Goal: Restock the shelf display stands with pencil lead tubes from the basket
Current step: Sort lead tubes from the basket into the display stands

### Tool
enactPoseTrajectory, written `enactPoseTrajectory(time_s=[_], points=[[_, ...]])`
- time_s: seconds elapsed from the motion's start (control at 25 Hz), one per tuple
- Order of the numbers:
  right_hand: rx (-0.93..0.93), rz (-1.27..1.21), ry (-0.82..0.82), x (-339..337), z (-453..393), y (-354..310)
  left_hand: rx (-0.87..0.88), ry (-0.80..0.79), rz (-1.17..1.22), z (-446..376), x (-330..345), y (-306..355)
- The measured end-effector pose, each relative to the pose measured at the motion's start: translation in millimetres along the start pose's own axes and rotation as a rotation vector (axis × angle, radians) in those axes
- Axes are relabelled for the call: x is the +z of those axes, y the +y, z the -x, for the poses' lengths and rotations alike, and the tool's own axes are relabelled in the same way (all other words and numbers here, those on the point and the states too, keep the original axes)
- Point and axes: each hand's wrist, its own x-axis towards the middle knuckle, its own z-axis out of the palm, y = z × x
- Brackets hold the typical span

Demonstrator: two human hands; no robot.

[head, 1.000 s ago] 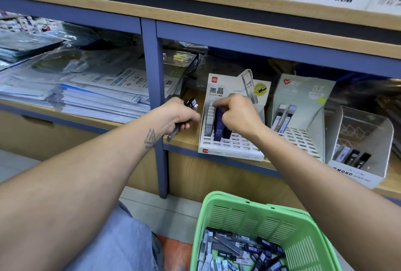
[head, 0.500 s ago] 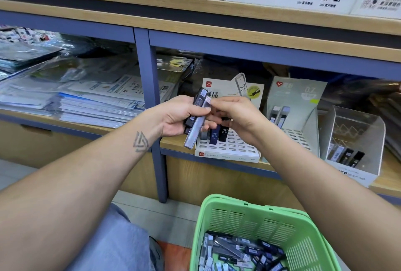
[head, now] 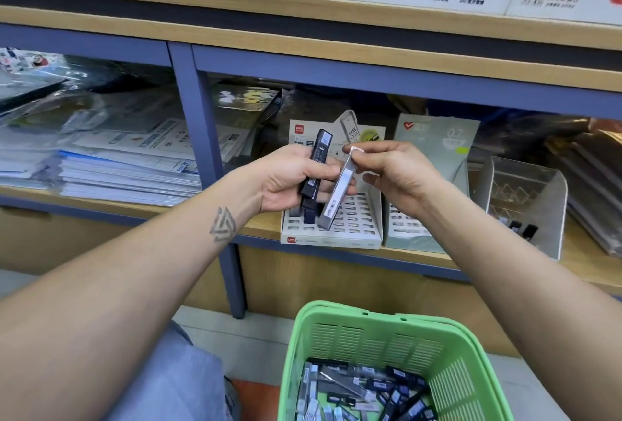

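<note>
A wooden shelf board (head: 255, 228) with a blue front edge carries stacked plastic-wrapped paper pads (head: 111, 164) on the left. To the right stand a white slotted card display stand (head: 356, 218), just beside it a grey-green card stand (head: 434, 137), then a clear plastic stand (head: 528, 191). A green plastic basket (head: 387, 333) sits near, on the floor (head: 259, 339).

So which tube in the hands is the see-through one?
The clear tube, pinched at its top by the right hand. The dark tubes beside it sit in the left hand's grip and aren't see-through.
</note>
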Motion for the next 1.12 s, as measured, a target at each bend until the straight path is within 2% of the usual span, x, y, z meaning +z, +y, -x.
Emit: enactPoseTrajectory(time_s=[0.16, 0.4, 0.52, 0.76, 0.96, 1.12], points=[[-0.076, 0.062, 0.078, -45, 7, -3, 0.014, 0.044, -0.071, -23, 32, -4], [-0.210, 0.214, 0.316, -128, 12, -3, 0.146, 0.362, -0.294, -64, 73, -5], [-0.230, 0.377, 0.391, -150, 6, 8, 0.101, 0.476, -0.341, -86, 88, -12], [-0.333, 0.570, 0.309, -150, -13, 15, -0.038, 0.607, -0.579, -125, 96, -31], [-0.398, 0.578, 0.295, -136, -26, 21, -0.063, 0.637, -0.882, -140, 95, -37], [-0.416, 0.627, 0.278, -128, -34, 27, -0.087, 0.623, -0.945, -142, 92, -40]])
